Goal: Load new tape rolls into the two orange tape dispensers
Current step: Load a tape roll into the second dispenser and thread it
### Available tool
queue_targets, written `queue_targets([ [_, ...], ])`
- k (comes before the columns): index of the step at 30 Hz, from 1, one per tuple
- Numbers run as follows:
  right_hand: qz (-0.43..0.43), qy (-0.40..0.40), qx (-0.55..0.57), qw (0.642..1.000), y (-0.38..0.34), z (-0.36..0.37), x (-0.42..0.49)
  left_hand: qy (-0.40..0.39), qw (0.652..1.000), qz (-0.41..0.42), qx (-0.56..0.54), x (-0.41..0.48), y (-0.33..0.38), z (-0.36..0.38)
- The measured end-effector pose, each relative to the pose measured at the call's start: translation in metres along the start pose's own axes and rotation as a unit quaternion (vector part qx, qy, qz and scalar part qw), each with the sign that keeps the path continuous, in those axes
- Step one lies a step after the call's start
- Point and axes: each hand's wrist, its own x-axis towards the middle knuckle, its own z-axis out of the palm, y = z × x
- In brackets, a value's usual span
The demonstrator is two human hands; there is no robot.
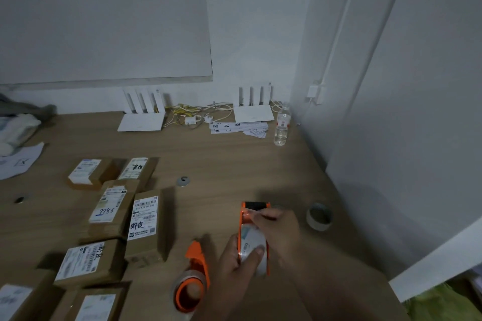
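Both hands meet on one orange dispenser (254, 232) standing on the wooden table (234, 159), right of centre and near the front edge. The left hand (236, 266) comes in from below, forearm angled up and to the right, and grips the rear of the dispenser – its thumb (254, 254) lies pressed across the clear tape roll (251, 245) seated inside, while the other fingers wrap round the far left side, out of sight. The right hand (280, 229) reaches in from the lower right, wrist higher than the fingertips, fingers closed together and pointing left, pinching at the tape near the front of the dispenser just behind its black end; whether the strip is actually caught between the fingertips is too blurred to tell.

The second dispenser (194, 276) lies just left of the left wrist, tilted, its orange hub facing the camera with a tape roll round it – no hand touches it. A spare roll (318, 216) stands on edge to the right of the hands, apart from them.

Left of the work, labelled cardboard boxes (143, 227) crowd the table. At the back wall sit two white routers (142, 114), a tangle of cables (195, 113) and a water bottle (281, 126).
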Motion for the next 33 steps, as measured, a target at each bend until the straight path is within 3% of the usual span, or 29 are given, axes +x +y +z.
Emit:
queue_targets([
  [7, -0.053, 0.002, 0.027, 0.998, -0.014, -0.010, 0.002, 0.018, 0.999, -0.023, 0.038, -0.006, -0.014, 0.005],
  [11, -0.112, -0.030, -0.040, 0.992, -0.027, -0.014, 0.007, 0.057, 0.996, -0.069, 0.000, -0.010, -0.016, 0.007],
  [17, -0.081, 0.011, -0.065, 0.995, -0.025, -0.024, 0.013, -0.053, 0.992, -0.036, 0.105, -0.007, -0.028, 0.001],
  [19, -0.079, 0.017, -0.075, 0.994, -0.023, -0.024, 0.016, -0.041, 0.988, -0.015, 0.148, -0.007, -0.033, 0.002],
  [25, -0.087, 0.042, -0.045, 0.994, -0.030, -0.030, 0.023, 0.030, 0.993, -0.075, 0.083, -0.009, -0.020, 0.013],
  [33, -0.077, 0.032, -0.062, 0.995, -0.035, -0.038, 0.037, 0.075, 0.995, -0.065, 0.032, -0.021, -0.011, 0.017],
])
